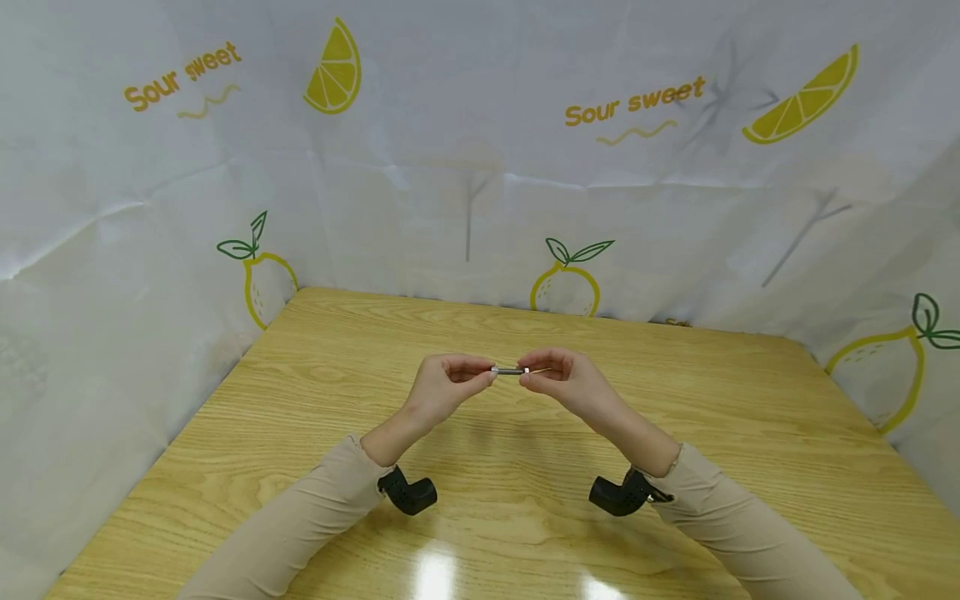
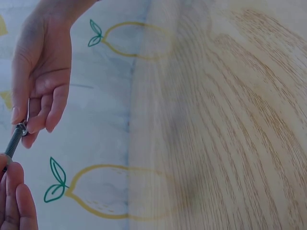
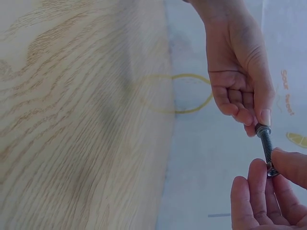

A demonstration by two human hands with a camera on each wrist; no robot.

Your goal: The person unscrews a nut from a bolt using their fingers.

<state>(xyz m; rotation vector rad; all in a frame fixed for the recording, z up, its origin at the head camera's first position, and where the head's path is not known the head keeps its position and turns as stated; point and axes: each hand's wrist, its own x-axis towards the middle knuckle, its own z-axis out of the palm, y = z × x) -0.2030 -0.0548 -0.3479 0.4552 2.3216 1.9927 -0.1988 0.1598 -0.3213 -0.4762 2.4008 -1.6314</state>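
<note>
A metal bolt [image 1: 510, 371] with a threaded shank is held level between the two hands, above the table. My left hand [image 1: 442, 387] pinches the bolt's head end between thumb and fingers; in the right wrist view the head [image 3: 263, 130] looks rounded. At the other end, the thumb and fingers of my right hand [image 1: 573, 382] pinch a small shiny nut [image 3: 272, 170], which sits at the shank's tip. Fingers partly cover the nut, so how far it is threaded on cannot be seen. In the left wrist view the bolt's threads [image 2: 13, 143] show between both hands.
The wooden table [image 1: 480, 517] spreads below both hands. Behind it and at its sides hangs a pale cloth [image 1: 450, 167] printed with lemons and lettering. A black wrist camera mount [image 1: 408, 492] hangs under the left sleeve, another mount [image 1: 618, 493] under the right.
</note>
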